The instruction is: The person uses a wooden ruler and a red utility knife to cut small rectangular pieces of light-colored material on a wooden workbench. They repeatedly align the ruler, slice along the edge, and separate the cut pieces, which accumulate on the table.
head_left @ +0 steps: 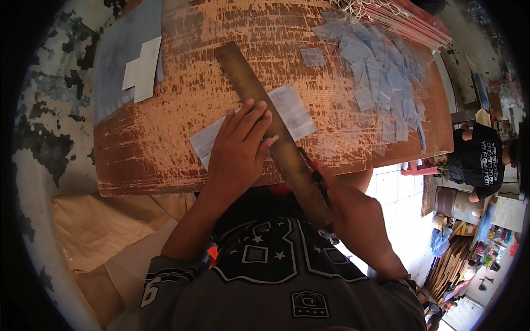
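A long worn metal ruler point(248, 74) lies slantwise across a whitish translucent sheet point(292, 113) on the table. My left hand point(238, 149) rests on the ruler and sheet, its fingers stretched out flat and pressing down. At the table's near edge, my right hand point(353, 212) is closed around a dark cutter knife point(316, 175) with a bit of red on it. The knife runs along the ruler's right edge; its tip is too small to make out. The ruler's near end reaches past the table edge toward my shirt.
Many small clear plastic squares point(381, 74) lie scattered on the scratched wooden table point(187, 71). Red rods with pale strings point(400, 25) lie at the far right. White cards point(144, 69) rest on a grey sheet point(127, 49) at left. Another person point(476, 160) is at far right.
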`<state>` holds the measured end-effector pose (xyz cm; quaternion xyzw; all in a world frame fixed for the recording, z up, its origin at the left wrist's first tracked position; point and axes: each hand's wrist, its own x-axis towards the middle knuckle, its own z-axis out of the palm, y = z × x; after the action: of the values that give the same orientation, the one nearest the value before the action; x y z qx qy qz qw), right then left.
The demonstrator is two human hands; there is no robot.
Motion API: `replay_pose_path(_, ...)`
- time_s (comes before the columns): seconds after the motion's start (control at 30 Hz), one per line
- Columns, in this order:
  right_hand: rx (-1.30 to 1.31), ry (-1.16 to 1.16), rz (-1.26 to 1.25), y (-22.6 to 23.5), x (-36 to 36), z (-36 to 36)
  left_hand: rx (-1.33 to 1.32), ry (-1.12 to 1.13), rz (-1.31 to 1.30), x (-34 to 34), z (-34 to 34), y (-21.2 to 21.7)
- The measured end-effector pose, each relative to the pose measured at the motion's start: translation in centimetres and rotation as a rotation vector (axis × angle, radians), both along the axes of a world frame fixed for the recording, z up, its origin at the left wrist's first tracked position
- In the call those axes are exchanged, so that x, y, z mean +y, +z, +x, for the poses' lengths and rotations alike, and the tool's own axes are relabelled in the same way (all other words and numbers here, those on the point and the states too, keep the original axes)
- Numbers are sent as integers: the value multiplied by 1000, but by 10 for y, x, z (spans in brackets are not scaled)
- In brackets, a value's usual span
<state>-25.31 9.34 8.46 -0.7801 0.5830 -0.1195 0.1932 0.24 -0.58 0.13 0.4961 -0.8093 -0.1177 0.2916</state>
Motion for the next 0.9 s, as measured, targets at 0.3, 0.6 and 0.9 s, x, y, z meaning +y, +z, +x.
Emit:
replay_pose_path(0.3, -279, -126, -49, -15, -70, 30, 7, -5, -6, -4, 1, -3)
replay_pose_path(0.6, -117, -80, -82, -26, -93, 49, -9, 8, 20, -3, 1, 1)
replay_pose_path(0.9, -4, -49, -83, -21, -90, 54, -6, 4, 13, -4, 1, 1)
